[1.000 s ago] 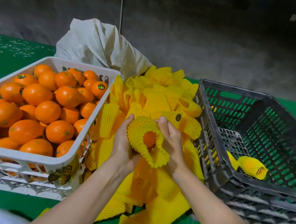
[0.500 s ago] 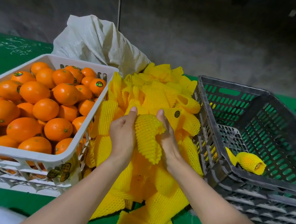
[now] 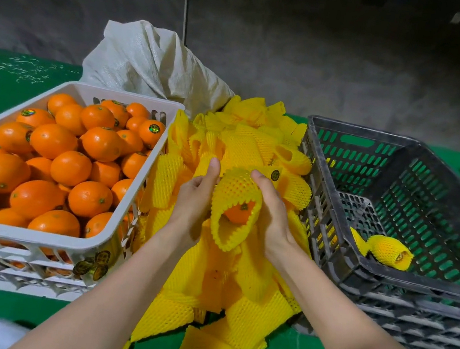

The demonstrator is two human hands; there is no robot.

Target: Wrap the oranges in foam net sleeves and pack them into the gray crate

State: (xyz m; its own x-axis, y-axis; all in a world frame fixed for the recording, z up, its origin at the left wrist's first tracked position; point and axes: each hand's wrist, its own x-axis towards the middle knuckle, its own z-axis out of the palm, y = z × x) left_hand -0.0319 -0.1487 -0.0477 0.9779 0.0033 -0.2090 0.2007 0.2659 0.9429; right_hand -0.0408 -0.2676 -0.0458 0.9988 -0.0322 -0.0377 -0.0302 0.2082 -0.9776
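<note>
Orange [image 3: 237,213] sitting deep in a yellow foam net sleeve [image 3: 234,201], stem end peeping from the sleeve's open mouth, held above the heap of spare sleeves [image 3: 240,287] between the two crates. Half a second ago hidden entirely under the foam; now turned so the mouth faces the camera, fruit showing again. Likely means the sleeve is fully drawn on and only needs its loose lip settled before transfer to the right.

Left hand [image 3: 195,199] cupped against the sleeve's left side, thumb up over the top edge, fingers curled behind and pressing the foam. Right hand [image 3: 272,212] clasped on the right side, thumb laid along the upper rim. Both closed on the sleeved fruit, neither spread.

Further out: white crate [image 3: 47,239] at left, piled high with bare oranges [image 3: 71,168], some bearing round stickers. Plenty left to wrap. Gray crate [image 3: 402,282] at right, nearly bare, with one wrapped orange [image 3: 388,251] lying near its front wall and a loose yellow end trailing beside it. Pale woven sack [image 3: 150,61] slumped behind the heap. Green table cover [image 3: 5,92] under everything. Early in the job, judging by the counts.
</note>
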